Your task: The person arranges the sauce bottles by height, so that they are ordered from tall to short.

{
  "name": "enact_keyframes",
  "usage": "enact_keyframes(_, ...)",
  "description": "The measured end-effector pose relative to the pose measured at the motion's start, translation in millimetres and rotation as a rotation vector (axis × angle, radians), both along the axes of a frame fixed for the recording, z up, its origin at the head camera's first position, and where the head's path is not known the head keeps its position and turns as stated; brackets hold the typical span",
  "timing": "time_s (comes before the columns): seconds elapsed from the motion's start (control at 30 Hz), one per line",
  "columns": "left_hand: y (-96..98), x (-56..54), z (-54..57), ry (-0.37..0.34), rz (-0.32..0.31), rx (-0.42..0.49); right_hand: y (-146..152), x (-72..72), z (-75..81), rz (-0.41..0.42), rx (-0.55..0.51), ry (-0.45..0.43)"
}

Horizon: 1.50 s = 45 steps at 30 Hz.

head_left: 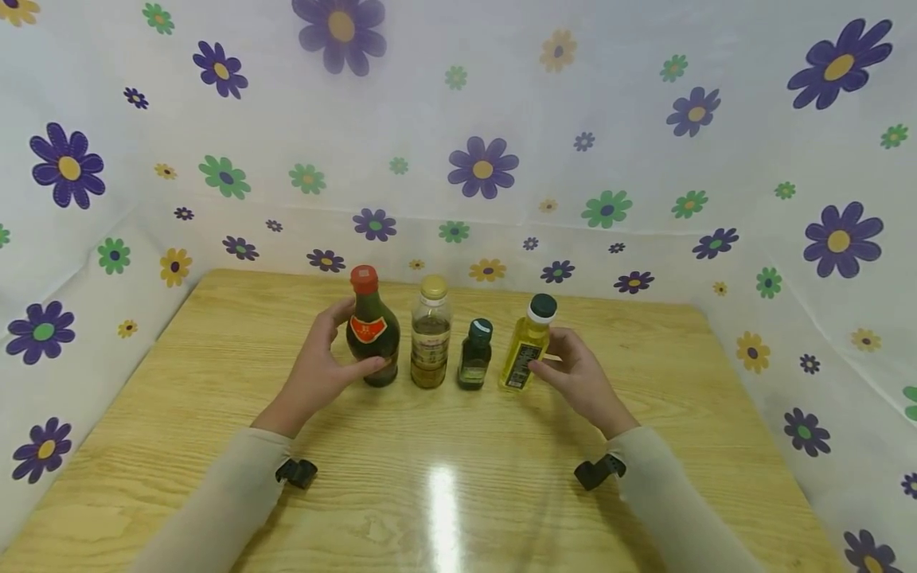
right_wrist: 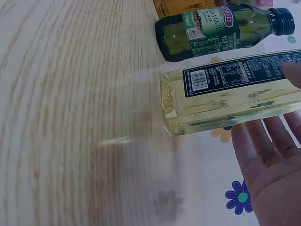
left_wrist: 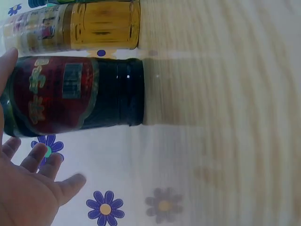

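Note:
In the head view, my left hand is beside a dark sauce bottle with a red cap. The thumb crosses its front, while the fingers are spread on its far left side. The left wrist view shows these fingers apart from the bottle. My right hand holds a yellow oil bottle with a dark green cap, thumb over the dark label and fingers behind. This bottle leans slightly right in the head view. Between the hands stand a gold-capped clear bottle and a small green olive oil bottle.
The bottles stand in a row across the middle of a wooden table. White flower-printed sheets enclose its back and sides. Each forearm wears a dark wrist device. Light glares off the table front.

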<state>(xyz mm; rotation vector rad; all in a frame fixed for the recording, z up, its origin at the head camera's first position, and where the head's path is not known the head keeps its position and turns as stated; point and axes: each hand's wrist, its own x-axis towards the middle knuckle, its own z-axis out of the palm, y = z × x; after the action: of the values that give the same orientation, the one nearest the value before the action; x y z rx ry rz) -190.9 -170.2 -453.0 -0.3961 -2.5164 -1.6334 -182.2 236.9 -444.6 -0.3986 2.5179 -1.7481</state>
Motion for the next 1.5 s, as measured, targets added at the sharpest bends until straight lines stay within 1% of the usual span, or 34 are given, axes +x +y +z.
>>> enact_keyframes(0.17,4.1,-1.4,-3.1,-0.009,-0.004,0.038,-0.9,-0.3,-3.3,-0.006,-0.021,0.013)
enact_keyframes(0.3,6.8,-0.4,-3.5,-0.025,0.001,0.050,-0.6,1.2,-6.7,-0.012,0.000,0.037)
enact_keyframes(0.53,8.7,0.2,-1.5,-0.037,-0.001,0.037,-1.0,2.0,-7.5,-0.019,0.014,0.070)
enact_keyframes(0.67,10.1,0.0,1.9,-0.050,0.003,0.033,-1.0,2.1,-6.0,-0.025,0.033,0.071)
enact_keyframes(0.83,10.8,-1.2,2.4,-0.060,0.012,0.031,-0.5,1.7,-5.8,-0.029,0.047,0.063)
enact_keyframes(1.0,10.6,-1.4,1.0,-0.059,0.022,0.020,0.1,0.0,-8.4,-0.025,0.050,0.053)
enact_keyframes(1.17,11.0,-2.3,-0.3,-0.056,0.019,0.015,0.7,0.5,-10.1,-0.027,0.063,0.055)
enact_keyframes(1.3,11.9,-1.8,-0.3,-0.058,0.014,0.036,0.2,0.2,-9.8,-0.024,0.087,0.066)
enact_keyframes(1.4,12.5,-0.8,-0.1,-0.044,0.016,0.049,-0.1,-0.8,-9.9,-0.016,0.093,0.072)
enact_keyframes(1.5,13.2,0.6,1.5,-0.025,0.023,0.030,0.0,-1.5,-10.7,-0.010,0.094,0.075)
